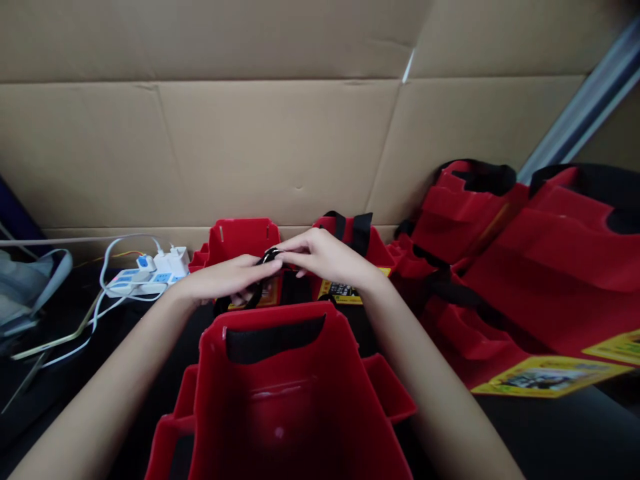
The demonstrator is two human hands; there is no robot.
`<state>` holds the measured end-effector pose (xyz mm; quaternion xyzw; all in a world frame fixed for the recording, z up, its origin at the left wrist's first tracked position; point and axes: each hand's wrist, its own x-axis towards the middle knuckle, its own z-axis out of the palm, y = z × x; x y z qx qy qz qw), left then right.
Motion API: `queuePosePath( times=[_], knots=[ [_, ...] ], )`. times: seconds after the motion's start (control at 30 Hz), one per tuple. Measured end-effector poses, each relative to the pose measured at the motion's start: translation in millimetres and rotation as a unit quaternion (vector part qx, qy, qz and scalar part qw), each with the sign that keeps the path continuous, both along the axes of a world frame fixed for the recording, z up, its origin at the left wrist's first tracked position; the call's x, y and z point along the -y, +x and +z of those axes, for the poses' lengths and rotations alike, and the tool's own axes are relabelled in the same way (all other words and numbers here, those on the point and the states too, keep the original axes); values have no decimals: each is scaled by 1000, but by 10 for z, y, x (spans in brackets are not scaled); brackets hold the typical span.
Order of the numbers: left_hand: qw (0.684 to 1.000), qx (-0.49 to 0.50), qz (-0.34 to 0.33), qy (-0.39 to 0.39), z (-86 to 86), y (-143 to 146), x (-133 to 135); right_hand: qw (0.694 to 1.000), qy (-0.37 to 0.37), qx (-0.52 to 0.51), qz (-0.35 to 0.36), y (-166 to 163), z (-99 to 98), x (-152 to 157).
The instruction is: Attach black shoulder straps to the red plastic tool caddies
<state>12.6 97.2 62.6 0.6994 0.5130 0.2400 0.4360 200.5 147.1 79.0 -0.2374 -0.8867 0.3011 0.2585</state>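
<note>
Right in front of me stands a red plastic holder [280,400] with side pockets. A black strap [275,340] runs through slots in its far wall. Just beyond that wall my hands meet over a shiny black buckle [270,255] on black webbing. My left hand [240,277] is closed on the strap and buckle, its lower fingers partly hidden. Pinched at the buckle's right side are the fingertips of my right hand [320,257]. The exact shape of the buckle is hard to make out between the fingers.
Similar red holders [243,237] stand behind my hands, and more red holders [555,260] with black straps are on the right. A power strip [143,280] with plugs and white cables lies at the left. A cardboard wall [280,147] closes off the back.
</note>
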Motion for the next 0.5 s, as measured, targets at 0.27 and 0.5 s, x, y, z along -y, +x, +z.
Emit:
queuePosePath(
  times=[0.27,0.5],
  knots=[
    [990,94,38,97,-113,-34,-150,994,-2,-83,-73,-43,-97,-152],
    [982,75,47,165,-107,0,-139,993,-48,-97,-41,-77,-90,-130]
  ],
)
